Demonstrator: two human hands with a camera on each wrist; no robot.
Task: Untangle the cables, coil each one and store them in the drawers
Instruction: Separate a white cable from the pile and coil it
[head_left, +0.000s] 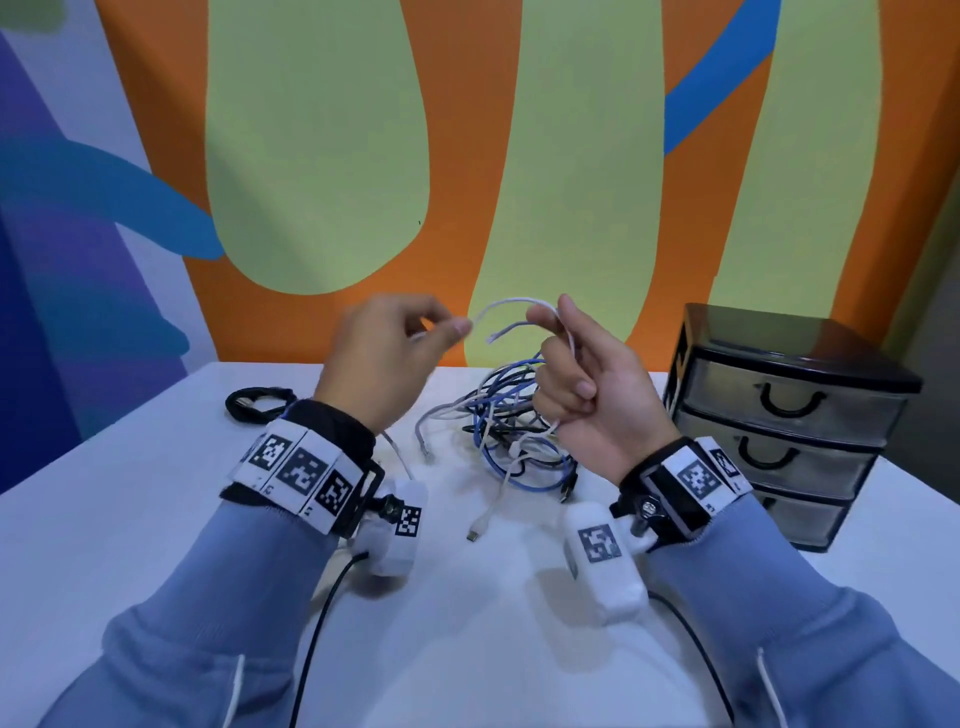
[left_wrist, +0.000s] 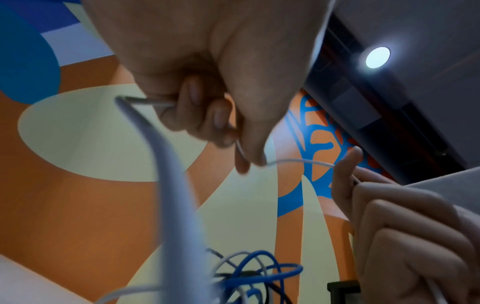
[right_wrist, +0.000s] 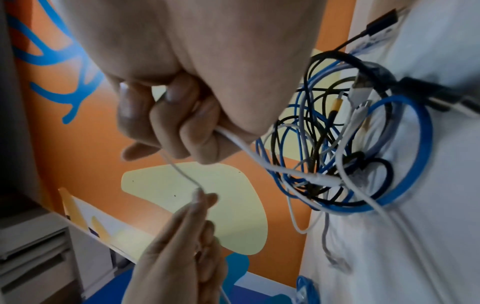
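White cable (head_left: 511, 304) held up above the tangle of cables (head_left: 504, 431), arching between both hands. Left hand (head_left: 384, 358) pinching one part with thumb and finger; right hand (head_left: 587, 389) with grip curled tight around the other part, strand running down into the tangle. Tangle of blue, black and white lying on the tabletop (head_left: 156, 467). Right of the tangle, drawer unit (head_left: 779, 421) with three drawers closed, contents not clear. Left of the tangle, coiled black cable (head_left: 257, 402) lying apart.

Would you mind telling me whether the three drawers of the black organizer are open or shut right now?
All shut: in the head view the drawers of the black organizer sit flush with its frame, none pulled forward.
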